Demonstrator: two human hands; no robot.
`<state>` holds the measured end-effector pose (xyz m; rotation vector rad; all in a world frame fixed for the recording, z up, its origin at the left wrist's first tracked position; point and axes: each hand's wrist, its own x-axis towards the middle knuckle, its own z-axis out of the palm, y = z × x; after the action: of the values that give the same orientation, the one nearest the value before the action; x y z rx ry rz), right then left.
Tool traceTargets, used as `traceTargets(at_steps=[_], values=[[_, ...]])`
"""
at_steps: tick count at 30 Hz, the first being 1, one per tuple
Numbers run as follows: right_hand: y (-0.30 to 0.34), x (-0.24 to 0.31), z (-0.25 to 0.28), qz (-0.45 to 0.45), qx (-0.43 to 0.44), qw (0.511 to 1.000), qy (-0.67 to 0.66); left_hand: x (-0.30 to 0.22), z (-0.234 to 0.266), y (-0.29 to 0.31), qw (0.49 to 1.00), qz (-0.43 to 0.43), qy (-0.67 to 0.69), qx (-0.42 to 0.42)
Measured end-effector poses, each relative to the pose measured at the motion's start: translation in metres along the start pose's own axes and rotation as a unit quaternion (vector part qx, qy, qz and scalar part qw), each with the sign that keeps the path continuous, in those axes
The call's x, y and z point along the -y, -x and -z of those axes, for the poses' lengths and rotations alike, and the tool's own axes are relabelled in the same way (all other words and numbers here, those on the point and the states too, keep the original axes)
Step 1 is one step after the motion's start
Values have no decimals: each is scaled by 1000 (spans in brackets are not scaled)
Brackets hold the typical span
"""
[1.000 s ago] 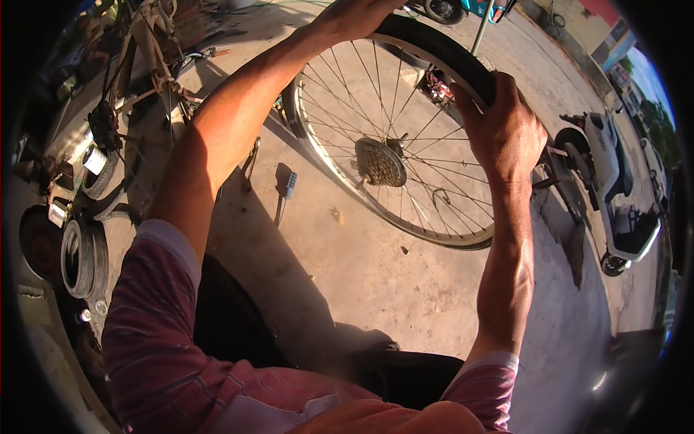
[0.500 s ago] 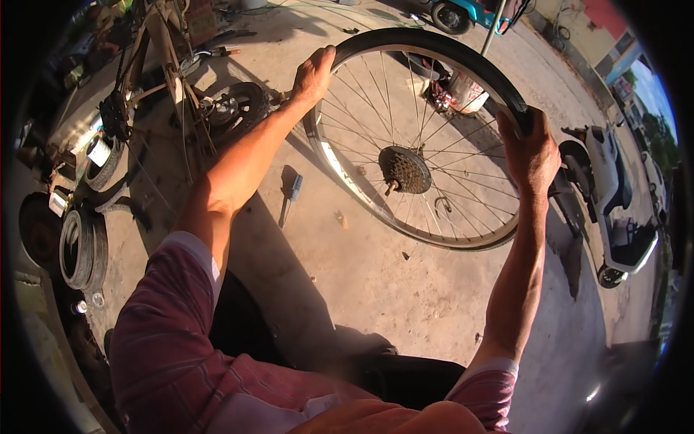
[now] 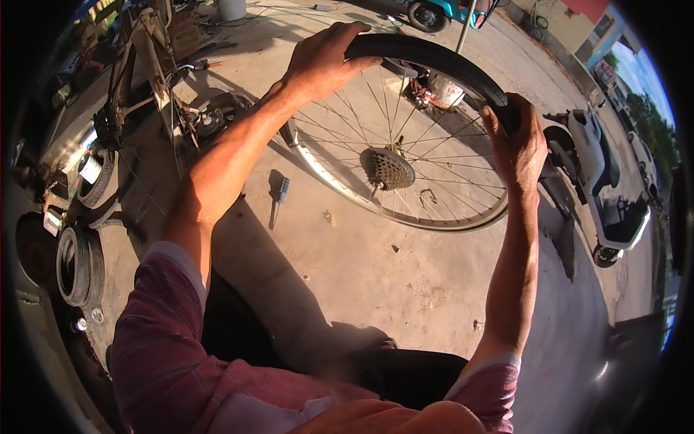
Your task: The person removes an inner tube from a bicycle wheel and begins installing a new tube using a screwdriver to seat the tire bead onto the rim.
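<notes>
A bicycle wheel (image 3: 450,227) is held up in front of me, tilted, with its rusty sprocket cluster (image 3: 390,171) toward me. A black tyre (image 3: 437,52) runs along its far upper edge. My left hand (image 3: 324,64) straddles the tyre at the upper left, thumb on the inner side and fingers over the outer side. At the right, my right hand (image 3: 517,148) is wrapped round the tyre, its thumb toward the spokes. On the ground below the wheel's left side lies a blue-handled screwdriver (image 3: 282,191).
An upturned bicycle frame (image 3: 155,79) stands at the far left. Several loose tyres (image 3: 74,266) lie along the left side. A white bucket (image 3: 445,90) sits beyond the wheel. A white scooter (image 3: 589,148) is parked at the right, and a teal vehicle (image 3: 455,11) at the back.
My left hand has shifted along the tyre and opened its thumb and fingers to straddle it. The wheel has moved slightly left and away; my right hand keeps its grip.
</notes>
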<state>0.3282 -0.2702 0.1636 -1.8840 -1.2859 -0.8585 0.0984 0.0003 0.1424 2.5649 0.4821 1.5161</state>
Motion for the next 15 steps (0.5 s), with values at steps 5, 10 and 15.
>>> traceTargets(at_steps=[5, 10, 15], values=[[2, 42, 2, 93, -23, 995, -3, -50, 12, -8, 985, -170, -17, -34], [2, 46, 2, 81, 12, 997, 7, -55, 29, -8, 983, -182, -34, 1], [-12, 38, 6, -7, 154, 988, -27, -61, 42, -16, 984, -98, 33, 145]])
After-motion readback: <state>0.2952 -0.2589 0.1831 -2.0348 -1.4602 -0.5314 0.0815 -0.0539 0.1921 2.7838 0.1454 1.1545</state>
